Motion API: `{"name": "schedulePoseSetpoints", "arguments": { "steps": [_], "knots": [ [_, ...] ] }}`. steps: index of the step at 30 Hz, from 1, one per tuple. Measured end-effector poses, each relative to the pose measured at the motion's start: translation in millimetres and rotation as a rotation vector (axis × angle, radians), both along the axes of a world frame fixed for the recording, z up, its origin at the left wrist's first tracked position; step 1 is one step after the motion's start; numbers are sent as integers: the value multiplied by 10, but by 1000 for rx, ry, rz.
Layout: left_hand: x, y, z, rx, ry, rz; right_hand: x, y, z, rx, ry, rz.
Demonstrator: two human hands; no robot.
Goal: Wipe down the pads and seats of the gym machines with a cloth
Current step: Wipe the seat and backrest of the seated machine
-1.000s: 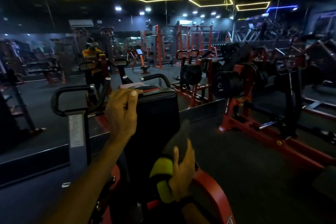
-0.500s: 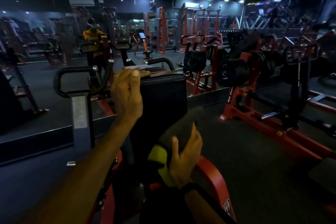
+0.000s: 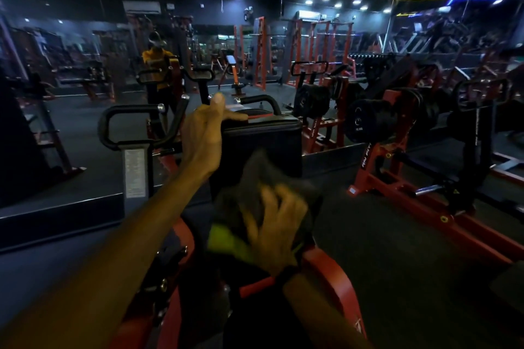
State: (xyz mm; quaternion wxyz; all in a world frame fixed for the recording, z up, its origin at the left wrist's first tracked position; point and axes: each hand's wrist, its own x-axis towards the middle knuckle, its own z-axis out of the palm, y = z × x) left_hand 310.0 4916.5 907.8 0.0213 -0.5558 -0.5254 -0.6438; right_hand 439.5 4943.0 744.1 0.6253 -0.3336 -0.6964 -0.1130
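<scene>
A black upright chest pad of a red-framed gym machine stands right in front of me. My left hand grips the pad's top left corner, thumb up and fingers over the top edge. My right hand, blurred by motion, holds a dark cloth with a yellow-green stripe against the lower front of the pad. The seat below is mostly hidden by my arms.
Black handlebars rise to the left of the pad, with a mirror wall behind. A red plate-loaded machine stands to the right. A person in an orange top shows in the mirror. Dark floor lies at right.
My right hand with the cloth has moved across the lower pad and is now blurred. My left hand's thumb has lifted. The view has tilted down a little.
</scene>
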Motion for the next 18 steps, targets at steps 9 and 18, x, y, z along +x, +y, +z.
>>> {"name": "schedulePoseSetpoints", "arguments": {
  "steps": [9,18],
  "knots": [
    [33,-202,240,-262,68,56,-151,134,867,46,80,23],
    [118,-395,585,-491,179,43,231,-372,-681,45,-497,122]
  ]
}}
